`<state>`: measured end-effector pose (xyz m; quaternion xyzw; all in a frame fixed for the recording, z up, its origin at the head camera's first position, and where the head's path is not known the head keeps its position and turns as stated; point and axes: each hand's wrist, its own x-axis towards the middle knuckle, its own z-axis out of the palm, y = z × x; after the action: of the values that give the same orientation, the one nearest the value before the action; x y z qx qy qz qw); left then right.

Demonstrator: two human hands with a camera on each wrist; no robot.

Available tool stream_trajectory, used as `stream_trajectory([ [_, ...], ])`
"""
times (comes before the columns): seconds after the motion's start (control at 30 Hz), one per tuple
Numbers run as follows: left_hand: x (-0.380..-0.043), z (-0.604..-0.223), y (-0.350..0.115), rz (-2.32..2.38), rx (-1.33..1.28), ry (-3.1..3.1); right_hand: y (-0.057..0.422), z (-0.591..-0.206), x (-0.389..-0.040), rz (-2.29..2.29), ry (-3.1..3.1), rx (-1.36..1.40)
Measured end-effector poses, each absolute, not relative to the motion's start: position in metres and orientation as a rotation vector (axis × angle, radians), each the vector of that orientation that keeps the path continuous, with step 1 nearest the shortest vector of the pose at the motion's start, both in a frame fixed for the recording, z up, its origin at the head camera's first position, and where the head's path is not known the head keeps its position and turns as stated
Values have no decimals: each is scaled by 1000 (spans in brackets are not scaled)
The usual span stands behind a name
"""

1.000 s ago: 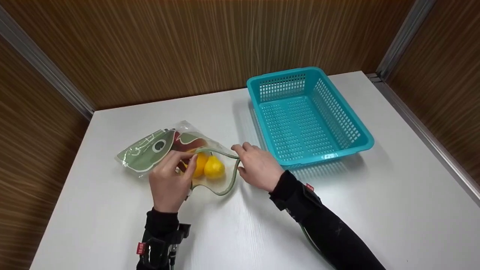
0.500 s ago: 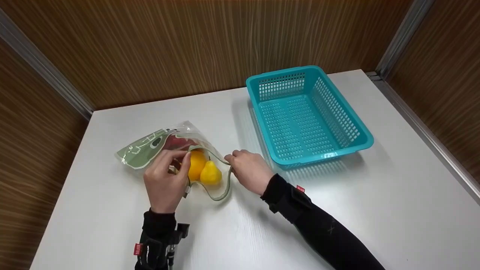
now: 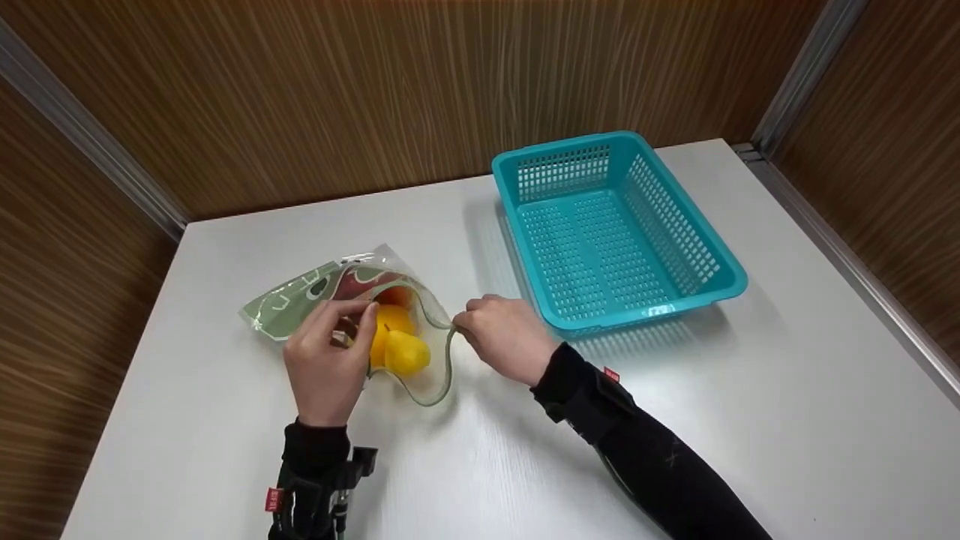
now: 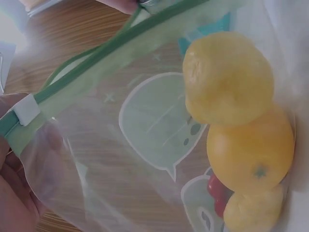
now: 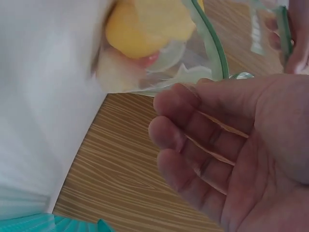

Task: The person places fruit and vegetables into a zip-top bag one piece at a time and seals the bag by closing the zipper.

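A clear zip bag (image 3: 281,311) with a green rim and green cartoon print lies on the table, its mouth gaping toward me. Inside are a yellow pear (image 3: 407,352), an orange (image 4: 251,150), another yellow fruit (image 4: 227,77) and something red (image 4: 217,193), partly covered by print. My left hand (image 3: 326,371) pinches the left side of the rim, near the white slider (image 4: 26,109) in the left wrist view. With thumb and index finger, my right hand (image 3: 506,337) pinches the rim's right corner; its other fingers (image 5: 193,164) are curled loosely.
A turquoise plastic basket (image 3: 731,281) with perforated walls stands at the back right of the white table (image 3: 465,465), close beyond my right hand. Wood-grain panels (image 3: 375,97) rise behind the table and at both sides.
Both hands have shifted slightly left with the bag's rim. Inside the bag, the pear has moved left and toward me. The basket has stayed put.
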<state>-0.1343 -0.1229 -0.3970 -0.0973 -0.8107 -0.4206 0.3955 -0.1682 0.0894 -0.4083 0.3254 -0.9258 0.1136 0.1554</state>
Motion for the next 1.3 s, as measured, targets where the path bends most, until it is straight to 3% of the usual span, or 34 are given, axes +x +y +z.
stream_trajectory([
  [0.27,-132,-398,-123,-1018,-341,-2260,109,-383,-164,474,-2561,688],
  [0.6,-123,-402,-115,-863,-781,-2930,126,-370,-168,614,-2582,420],
  [1.07,-127,-404,-117,-861,-696,-2673,140,-366,-175,679,-2676,350],
  [1.3,-131,-400,-125,-917,-502,-2380,155,-363,-177,748,-2695,454],
])
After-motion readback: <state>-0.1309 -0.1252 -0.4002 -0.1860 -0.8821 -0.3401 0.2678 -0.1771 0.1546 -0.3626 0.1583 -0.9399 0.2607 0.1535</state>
